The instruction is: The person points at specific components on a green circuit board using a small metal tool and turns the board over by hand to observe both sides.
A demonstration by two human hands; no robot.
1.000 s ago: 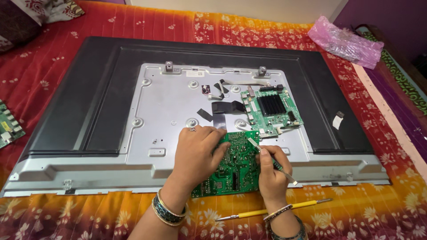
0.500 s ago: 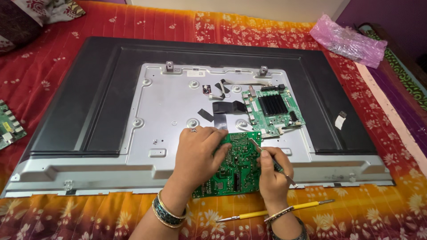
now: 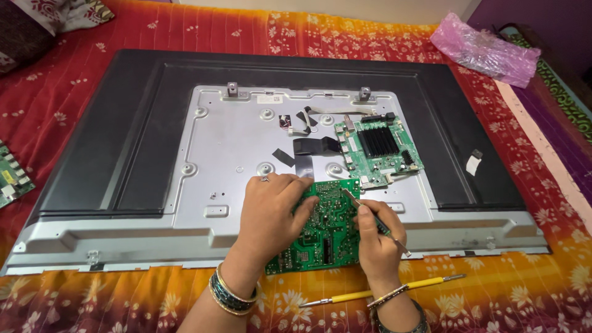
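Note:
A flat-screen television (image 3: 117,148) lies face down with its silver metal back plate (image 3: 234,142) bared. A green circuit board (image 3: 324,237) rests on the plate's lower middle. My left hand (image 3: 271,213) presses flat on that board's left side. My right hand (image 3: 377,237) grips a thin metal tool (image 3: 351,198) like a pen, its tip touching the board's upper right part. A second green board with a black heat sink (image 3: 377,145) sits fixed on the plate just above right.
A yellow-handled screwdriver (image 3: 376,291) lies on the patterned red and orange cloth (image 3: 123,302) below my right wrist. Another green board (image 3: 9,179) lies at the left edge. A pink plastic bag (image 3: 484,49) sits at the top right. Black ribbon cables (image 3: 311,148) cross the plate.
Both hands stay on the green board; the tool tip has shifted only slightly. The view has moved a little.

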